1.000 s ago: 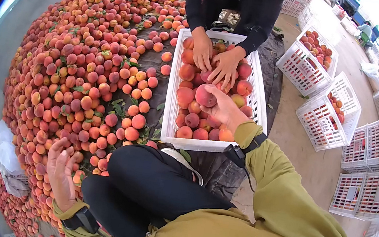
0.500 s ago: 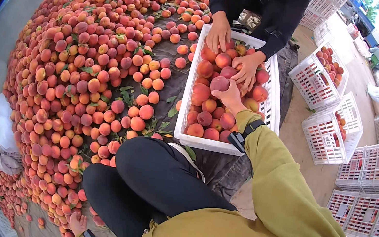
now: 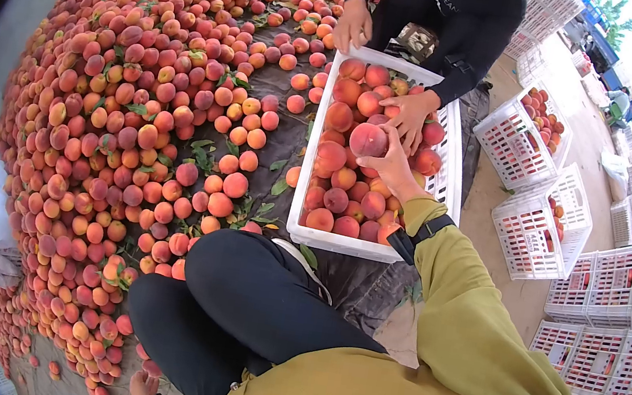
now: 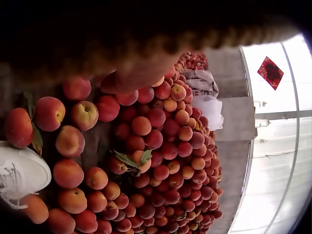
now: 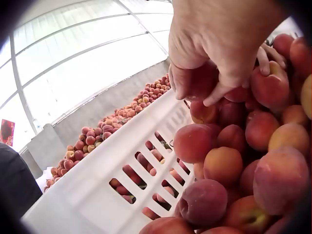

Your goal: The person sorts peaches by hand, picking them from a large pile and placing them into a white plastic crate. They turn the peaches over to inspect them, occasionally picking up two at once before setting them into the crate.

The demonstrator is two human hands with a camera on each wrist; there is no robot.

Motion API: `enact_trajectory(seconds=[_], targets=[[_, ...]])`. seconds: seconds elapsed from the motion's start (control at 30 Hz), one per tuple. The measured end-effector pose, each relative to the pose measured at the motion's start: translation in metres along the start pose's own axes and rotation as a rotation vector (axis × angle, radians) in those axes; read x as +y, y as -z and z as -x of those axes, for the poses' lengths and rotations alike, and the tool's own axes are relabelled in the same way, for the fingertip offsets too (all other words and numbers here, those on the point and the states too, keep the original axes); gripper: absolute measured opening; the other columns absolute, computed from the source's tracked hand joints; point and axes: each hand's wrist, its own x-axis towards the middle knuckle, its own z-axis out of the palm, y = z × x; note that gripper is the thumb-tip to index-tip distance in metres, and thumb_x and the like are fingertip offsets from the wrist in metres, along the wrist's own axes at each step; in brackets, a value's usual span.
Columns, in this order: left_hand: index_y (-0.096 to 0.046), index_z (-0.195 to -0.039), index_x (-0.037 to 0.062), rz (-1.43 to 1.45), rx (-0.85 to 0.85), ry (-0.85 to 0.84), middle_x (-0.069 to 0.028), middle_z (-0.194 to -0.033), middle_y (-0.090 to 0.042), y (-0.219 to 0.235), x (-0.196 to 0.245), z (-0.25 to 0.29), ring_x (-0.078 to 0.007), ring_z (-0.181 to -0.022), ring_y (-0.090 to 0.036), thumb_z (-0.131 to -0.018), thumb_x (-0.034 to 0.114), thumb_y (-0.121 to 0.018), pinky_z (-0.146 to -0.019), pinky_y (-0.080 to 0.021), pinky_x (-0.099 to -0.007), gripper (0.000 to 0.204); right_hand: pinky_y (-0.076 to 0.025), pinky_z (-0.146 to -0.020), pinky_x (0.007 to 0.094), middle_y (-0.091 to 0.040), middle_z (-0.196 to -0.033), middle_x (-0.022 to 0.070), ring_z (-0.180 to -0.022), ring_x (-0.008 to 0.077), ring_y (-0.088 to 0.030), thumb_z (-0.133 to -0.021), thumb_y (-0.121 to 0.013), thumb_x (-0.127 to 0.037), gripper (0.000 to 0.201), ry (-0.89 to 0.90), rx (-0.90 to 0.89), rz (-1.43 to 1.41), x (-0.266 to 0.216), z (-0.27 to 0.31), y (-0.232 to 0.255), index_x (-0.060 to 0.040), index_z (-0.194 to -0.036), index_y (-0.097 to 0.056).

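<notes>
My right hand (image 3: 392, 166) pinches a large red peach (image 3: 368, 141) over a white plastic crate (image 3: 342, 242) filled with peaches. In the right wrist view, the thumb and fingers of that hand (image 5: 219, 44) curl round the peach (image 5: 202, 82) close above the others near the crate wall (image 5: 97, 195). Low beside my knee, my left hand (image 3: 142, 388) is near scattered peaches at the edge of the big peach pile (image 3: 124, 112). The left wrist view has only a dark, blurred part of it (image 4: 146, 73) close over peaches; I cannot tell whether it holds one.
Across the crate crouches a person in black, one hand (image 3: 410, 117) on the peaches, the other (image 3: 353, 27) at the crate's corner. More peach crates (image 3: 516, 146) stand to the right, some stacked (image 3: 614, 283). A white shoe (image 4: 22, 170) is among loose peaches.
My left hand has dropped from beside my raised knee to low by the pile. My right hand still holds its peach over the crate. The other person's one hand has moved to the crate's corner.
</notes>
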Motion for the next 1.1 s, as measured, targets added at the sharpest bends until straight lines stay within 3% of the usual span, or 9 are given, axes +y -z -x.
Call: enact_trajectory(seconds=[0.27,0.37,0.47,0.57,0.63,0.67,0.73,1.07,1.1], targets=[[-0.05,-0.087,0.0089,-0.109,-0.132,-0.046,-0.0036,-0.081,-0.047,-0.009,0.006,-0.019,-0.0177,-0.074,-0.052,-0.079,0.013,-0.055,-0.06,-0.051,-0.0331,0.01,-0.042,-0.094,0.0328,-0.044,-0.12,0.0097,-0.112,0.0201,-0.047,-0.06,-0.078,-0.006,0.083,-0.191,-0.094,-0.298,-0.025,0.014,0.003,-0.005,-0.132,-0.036],[-0.052,-0.091,0.0095,-0.541,-0.378,-0.599,-0.0038,-0.086,-0.051,0.011,-0.015,-0.047,-0.0172,-0.071,-0.053,-0.078,0.014,-0.057,-0.057,-0.051,-0.0324,0.014,-0.047,-0.088,0.0345,-0.045,-0.121,0.0144,-0.11,0.026,-0.05,-0.06,-0.077,-0.011,0.075,-0.014,-0.015,0.248,-0.014,0.006,0.001,-0.0047,-0.126,-0.041],[-0.054,-0.095,0.0098,-0.041,-0.111,0.053,-0.0042,-0.09,-0.054,-0.004,-0.01,-0.025,-0.0181,-0.069,-0.053,-0.077,0.016,-0.06,-0.056,-0.051,-0.0327,0.02,-0.051,-0.082,0.0356,-0.044,-0.119,0.0186,-0.108,0.0328,-0.051,-0.059,-0.076,-0.014,0.067,0.222,0.064,0.843,-0.019,0.0,-0.003,-0.004,-0.118,-0.046],[-0.055,-0.096,0.0096,-0.292,-0.326,-0.258,-0.0044,-0.089,-0.055,0.035,-0.044,-0.061,-0.0191,-0.069,-0.054,-0.077,0.017,-0.06,-0.055,-0.051,-0.0335,0.021,-0.05,-0.082,0.0382,-0.043,-0.116,0.0197,-0.108,0.0362,-0.05,-0.059,-0.077,-0.016,0.066,0.2,-0.009,1.049,-0.022,-0.013,-0.014,-0.0047,-0.117,-0.047],[-0.056,-0.096,0.0095,-1.107,-0.437,-0.991,-0.0052,-0.088,-0.056,0.027,-0.029,-0.026,-0.0207,-0.069,-0.054,-0.077,0.017,-0.059,-0.055,-0.05,-0.0338,0.021,-0.049,-0.084,0.0406,-0.042,-0.114,0.0193,-0.11,0.0368,-0.049,-0.059,-0.077,-0.015,0.065,0.13,-0.091,1.12,-0.017,-0.019,-0.018,-0.006,-0.116,-0.047],[-0.056,-0.096,0.0095,-1.106,-0.434,-0.988,-0.0052,-0.088,-0.056,0.019,-0.03,-0.019,-0.0207,-0.069,-0.054,-0.077,0.017,-0.059,-0.055,-0.05,-0.0338,0.021,-0.049,-0.084,0.0408,-0.042,-0.113,0.0188,-0.109,0.0367,-0.05,-0.059,-0.077,-0.014,0.065,0.137,-0.094,1.116,-0.01,-0.021,-0.021,-0.0059,-0.116,-0.047],[-0.055,-0.094,0.0091,-0.065,-0.046,0.072,-0.0058,-0.088,-0.055,0.01,-0.035,-0.012,-0.0229,-0.069,-0.055,-0.077,0.017,-0.059,-0.055,-0.05,-0.0354,0.019,-0.049,-0.083,0.041,-0.042,-0.111,0.0183,-0.108,0.0367,-0.05,-0.06,-0.077,-0.012,0.064,0.148,-0.103,1.112,0.006,-0.023,-0.023,-0.0057,-0.116,-0.047],[-0.055,-0.09,0.0085,-0.112,-0.092,0.152,-0.0053,-0.085,-0.054,0.031,-0.061,-0.036,-0.0238,-0.069,-0.056,-0.077,0.014,-0.059,-0.054,-0.051,-0.0369,0.015,-0.053,-0.075,0.038,-0.042,-0.112,0.0149,-0.104,0.0315,-0.052,-0.064,-0.078,-0.015,0.069,0.298,-0.009,1.19,0.016,-0.012,-0.016,-0.0053,-0.123,-0.046],[-0.056,-0.091,0.0082,-0.323,-0.238,-0.149,-0.0049,-0.083,-0.054,0.049,-0.078,-0.063,-0.0223,-0.067,-0.056,-0.077,0.013,-0.059,-0.053,-0.051,-0.0358,0.015,-0.053,-0.074,0.0378,-0.043,-0.112,0.0142,-0.103,0.0311,-0.052,-0.064,-0.078,-0.016,0.069,0.31,-0.011,1.191,0.016,-0.012,-0.016,-0.0055,-0.124,-0.045]])
